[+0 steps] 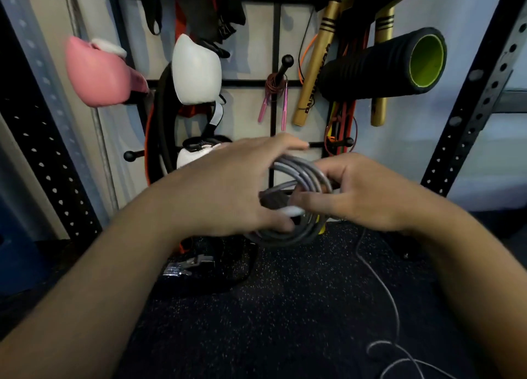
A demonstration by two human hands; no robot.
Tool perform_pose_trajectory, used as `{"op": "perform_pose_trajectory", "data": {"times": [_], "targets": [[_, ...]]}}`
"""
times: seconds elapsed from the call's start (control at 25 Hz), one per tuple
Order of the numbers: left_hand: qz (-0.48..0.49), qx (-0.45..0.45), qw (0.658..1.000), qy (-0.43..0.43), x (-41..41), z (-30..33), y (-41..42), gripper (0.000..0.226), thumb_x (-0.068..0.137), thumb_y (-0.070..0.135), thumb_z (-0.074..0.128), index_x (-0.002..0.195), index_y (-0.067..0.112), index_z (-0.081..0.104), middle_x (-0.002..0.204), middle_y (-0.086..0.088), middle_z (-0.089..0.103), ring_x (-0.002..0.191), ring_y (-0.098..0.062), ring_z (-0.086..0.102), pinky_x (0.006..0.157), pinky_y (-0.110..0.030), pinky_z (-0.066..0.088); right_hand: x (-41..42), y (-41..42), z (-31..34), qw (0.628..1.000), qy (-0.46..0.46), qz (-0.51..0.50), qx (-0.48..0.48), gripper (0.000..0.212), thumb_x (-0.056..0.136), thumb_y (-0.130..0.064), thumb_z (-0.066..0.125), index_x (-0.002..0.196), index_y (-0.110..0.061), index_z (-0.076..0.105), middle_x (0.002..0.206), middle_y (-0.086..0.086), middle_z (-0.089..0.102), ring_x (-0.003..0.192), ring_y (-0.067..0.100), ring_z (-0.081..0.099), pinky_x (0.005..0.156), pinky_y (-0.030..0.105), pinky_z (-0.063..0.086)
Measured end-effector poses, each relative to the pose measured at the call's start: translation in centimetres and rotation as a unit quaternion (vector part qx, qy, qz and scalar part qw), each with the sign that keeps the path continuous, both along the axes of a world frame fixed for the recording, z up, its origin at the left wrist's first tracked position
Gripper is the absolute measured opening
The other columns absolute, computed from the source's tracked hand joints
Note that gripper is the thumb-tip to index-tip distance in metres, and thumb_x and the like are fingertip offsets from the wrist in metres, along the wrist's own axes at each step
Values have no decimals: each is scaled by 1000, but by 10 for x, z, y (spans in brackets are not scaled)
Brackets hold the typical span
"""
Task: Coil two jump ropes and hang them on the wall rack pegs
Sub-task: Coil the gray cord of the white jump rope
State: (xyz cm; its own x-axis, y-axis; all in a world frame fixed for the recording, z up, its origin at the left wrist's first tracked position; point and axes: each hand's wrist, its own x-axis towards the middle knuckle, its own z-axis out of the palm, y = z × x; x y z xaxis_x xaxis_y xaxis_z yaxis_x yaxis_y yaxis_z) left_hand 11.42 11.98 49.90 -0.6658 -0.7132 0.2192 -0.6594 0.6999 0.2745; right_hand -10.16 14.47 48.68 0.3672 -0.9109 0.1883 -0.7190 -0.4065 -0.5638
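Note:
A grey jump rope [296,179] is wound into a coil of several loops, held between both hands in front of the wall rack [275,36]. My left hand [228,190] covers the coil's left side, its fingers curled round the loops. My right hand [362,193] grips the right side, with a white handle end [293,211] under the thumb. The rope's loose tail [387,296] trails down to the floor at the right. A second rope with pink handles [275,99] hangs coiled on a black peg [286,62]. Bare pegs stick out at the lower right [339,143] and lower left [131,155].
Pink [97,73] and white [196,70] boxing gloves hang at the left, gold sticks [313,70] and a black foam roller [385,64] at the right. Perforated steel uprights [470,99] flank the rack. A dark belt with a metal buckle [185,267] lies on the speckled floor.

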Motion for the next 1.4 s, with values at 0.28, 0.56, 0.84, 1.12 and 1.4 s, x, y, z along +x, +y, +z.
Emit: {"op": "perform_pose_trajectory", "data": {"times": [0.28,0.56,0.84,1.12,1.4], "targets": [[22,148,988,40,-18,-14,-5,56,54,56,92,101,37,70,87,12,77,81,-7,71,79,-39,60,10,4,-6,999,-13,3,45,30,79,-52,74,92,-27,62,70,2,72,57,17,64,58,43,51],[-31,237,969,62,-7,-14,-6,32,69,42,90,92,23,78,57,10,58,49,-8,47,51,-26,40,13,4,-8,992,-99,28,78,42,80,-45,80,94,-22,47,60,4,62,48,16,42,48,31,32],[-25,246,961,125,1,-13,-10,22,73,27,91,92,25,79,63,4,73,51,-14,66,47,-28,51,17,7,-5,993,-120,-13,-6,47,73,-57,78,86,-22,49,73,23,67,54,19,40,56,38,33],[-73,222,958,167,4,-24,-15,22,78,27,86,96,18,78,64,5,71,47,-17,58,47,-31,48,10,4,-12,978,-206,-8,11,39,84,-63,63,87,-24,59,56,3,55,43,15,37,41,24,29],[-60,254,762,592,-2,-25,-23,31,83,40,71,94,11,74,58,2,61,41,-6,37,41,-18,36,-6,-6,-20,914,-392,2,108,82,98,-75,17,90,-10,67,59,11,33,48,21,15,46,35,15]]}}
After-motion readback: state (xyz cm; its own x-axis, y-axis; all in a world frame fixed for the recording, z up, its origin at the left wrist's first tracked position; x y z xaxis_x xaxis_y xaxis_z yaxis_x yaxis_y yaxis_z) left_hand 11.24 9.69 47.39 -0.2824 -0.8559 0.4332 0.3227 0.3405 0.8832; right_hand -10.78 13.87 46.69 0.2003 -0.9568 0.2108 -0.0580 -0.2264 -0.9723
